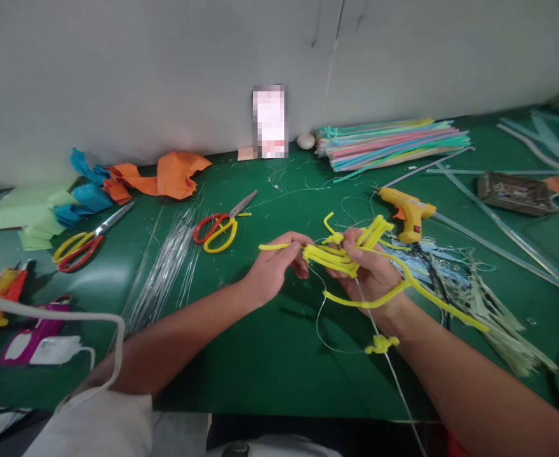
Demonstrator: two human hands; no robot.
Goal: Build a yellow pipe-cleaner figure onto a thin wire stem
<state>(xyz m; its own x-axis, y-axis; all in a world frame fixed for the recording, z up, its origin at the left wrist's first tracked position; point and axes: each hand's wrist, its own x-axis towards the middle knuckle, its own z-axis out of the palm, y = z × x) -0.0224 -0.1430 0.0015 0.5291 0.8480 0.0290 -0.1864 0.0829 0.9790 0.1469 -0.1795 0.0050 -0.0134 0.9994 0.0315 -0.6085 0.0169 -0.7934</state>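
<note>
Bent yellow pipe cleaners (330,257) form a looped piece held up above the green table. My right hand (370,270) is closed round this piece from the right. Against its left end, my left hand (282,260) pinches a yellow strand, whose tip pokes out to the left. A long forked yellow pipe cleaner (406,279) hangs across my right wrist. Below my right hand, a thin pale wire (396,381) runs down with a small yellow knotted piece (382,344) on it. Fine thread loops beside the wire.
Red-and-yellow scissors (220,228) and a bundle of silvery wires (168,270) lie left of my hands. More scissors (86,244) are farther left. A yellow glue gun (406,209) lies to the right, before a pile of coloured pipe cleaners (394,145). A phone (270,120) leans on the wall.
</note>
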